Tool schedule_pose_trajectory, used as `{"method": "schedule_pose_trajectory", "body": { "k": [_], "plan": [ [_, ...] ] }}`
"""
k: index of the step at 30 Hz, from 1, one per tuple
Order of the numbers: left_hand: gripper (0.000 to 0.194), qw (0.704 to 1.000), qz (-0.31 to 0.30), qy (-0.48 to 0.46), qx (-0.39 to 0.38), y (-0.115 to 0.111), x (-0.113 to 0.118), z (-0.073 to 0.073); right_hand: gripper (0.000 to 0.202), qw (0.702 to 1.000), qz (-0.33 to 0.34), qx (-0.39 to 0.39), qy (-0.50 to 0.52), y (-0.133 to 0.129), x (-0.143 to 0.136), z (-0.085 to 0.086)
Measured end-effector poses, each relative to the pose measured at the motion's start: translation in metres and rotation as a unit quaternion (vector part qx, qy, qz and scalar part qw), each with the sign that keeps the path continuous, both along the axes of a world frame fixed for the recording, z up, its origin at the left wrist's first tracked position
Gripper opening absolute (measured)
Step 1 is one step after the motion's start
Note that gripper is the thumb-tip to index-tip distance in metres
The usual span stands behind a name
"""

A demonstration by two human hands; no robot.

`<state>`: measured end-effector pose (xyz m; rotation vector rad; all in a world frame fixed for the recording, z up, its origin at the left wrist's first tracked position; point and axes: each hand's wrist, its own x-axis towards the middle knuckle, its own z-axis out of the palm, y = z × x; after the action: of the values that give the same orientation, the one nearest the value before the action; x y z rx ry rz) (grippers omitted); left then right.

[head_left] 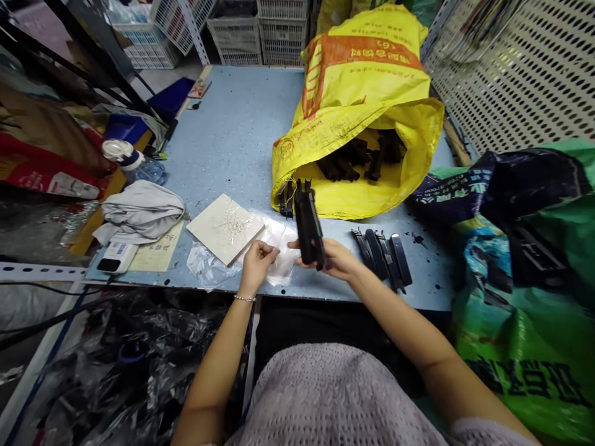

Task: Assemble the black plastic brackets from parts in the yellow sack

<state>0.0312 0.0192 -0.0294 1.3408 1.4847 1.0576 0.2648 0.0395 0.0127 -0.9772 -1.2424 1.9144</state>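
Observation:
My right hand [337, 260] grips a long black plastic part [307, 226], held upright just in front of the yellow sack. It may be more than one piece held together. To its left, my left hand [259, 263] has thumb and fingertips pinched; whatever is between them is too small to make out. Beside that hand lies a pale square tile [223, 226] with small shiny bits scattered on it. Clear plastic bags [281, 257] lie under and around the tile and behind my left fingers. Several black elongated parts [381, 257] rest side by side on the table right of my right hand.
An open yellow sack [367, 68] with black parts inside lies on the blue table [232, 130]. At left are a grey cloth [139, 210], a white device [118, 257] and a bottle [139, 162]. Green bags [520, 347] stand right; a perforated panel [520, 93] rises behind.

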Motion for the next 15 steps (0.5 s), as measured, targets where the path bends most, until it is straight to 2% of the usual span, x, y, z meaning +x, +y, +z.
{"method": "schedule_pose_trajectory", "body": {
  "k": [1,3,5,6,8,10,11,13,15],
  "plan": [
    [0.003,0.999,-0.023,0.037,0.029,-0.002,0.0,0.004,0.04,0.998,-0.002,-0.06,0.034,-0.003,-0.014,-0.005],
    [0.021,0.982,-0.07,0.156,0.083,-0.006,-0.001,0.011,0.035,0.99,-0.05,-0.125,0.045,-0.006,-0.032,-0.012],
    [0.035,0.953,-0.094,0.267,0.106,-0.006,-0.007,0.015,0.032,0.986,-0.099,-0.125,0.039,-0.01,-0.035,-0.013],
    [0.04,0.944,-0.098,0.295,0.11,-0.006,-0.011,0.017,0.033,0.988,-0.094,-0.116,0.039,-0.013,-0.031,-0.011],
    [0.049,0.945,-0.094,0.293,0.108,-0.003,-0.018,0.019,0.037,0.992,-0.021,-0.116,0.044,-0.021,-0.019,-0.007],
    [0.057,0.958,-0.079,0.254,0.105,-0.003,-0.022,0.022,0.04,0.986,0.069,-0.151,0.031,-0.029,-0.011,-0.006],
    [0.06,0.963,-0.069,0.236,0.107,-0.005,-0.022,0.024,0.039,0.98,0.093,-0.173,0.022,-0.032,-0.01,-0.008],
    [0.062,0.964,-0.063,0.221,0.132,-0.015,-0.017,0.028,0.033,0.976,0.093,-0.198,0.008,-0.034,-0.014,-0.016],
    [0.064,0.954,-0.112,0.218,0.174,-0.031,-0.007,0.032,0.035,0.982,0.054,-0.183,-0.011,-0.032,-0.024,-0.025]
  ]
}}
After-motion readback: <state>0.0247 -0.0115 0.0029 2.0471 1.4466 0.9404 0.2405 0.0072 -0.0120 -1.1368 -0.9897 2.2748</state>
